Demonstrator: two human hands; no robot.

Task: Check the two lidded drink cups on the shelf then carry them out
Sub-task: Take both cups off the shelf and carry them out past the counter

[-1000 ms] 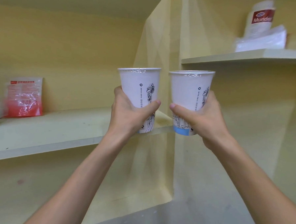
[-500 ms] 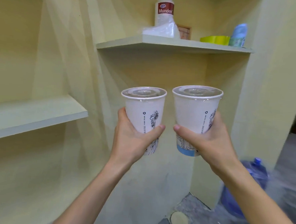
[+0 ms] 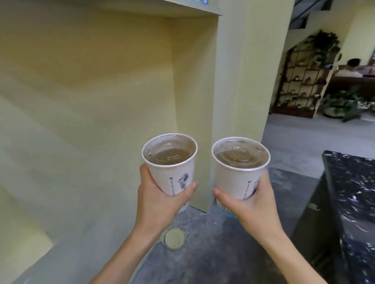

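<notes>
Pale yellow wall (image 3: 93, 93) fills the left and centre of your view, its recess topped by a shelf (image 3: 168, 0) cut off at the upper edge. Grey concrete floor (image 3: 209, 251) runs below and out to the right; a dark speckled tabletop (image 3: 357, 194) stands at the right edge. Through the opening beyond the pillar (image 3: 251, 69), a dark display rack (image 3: 302, 82) with potted plants, blurred, and a seated person far back. You hold both cups up side by side over the floor, upright, near each other but not touching. Left cup (image 3: 172, 165): white paper, dark line drawing on the side, clear lid on, brownish drink visible through it. Your left hand (image 3: 157, 201) is wrapped round its lower half, grip clamped, thumb across the front. Right cup (image 3: 239, 166): same make, clear lid on, brownish drink under it. Your right hand (image 3: 254, 208) is closed round its lower half, thumb pointing toward the left cup. A small round pale patch (image 3: 174, 238) marks the floor just below your left wrist.
</notes>
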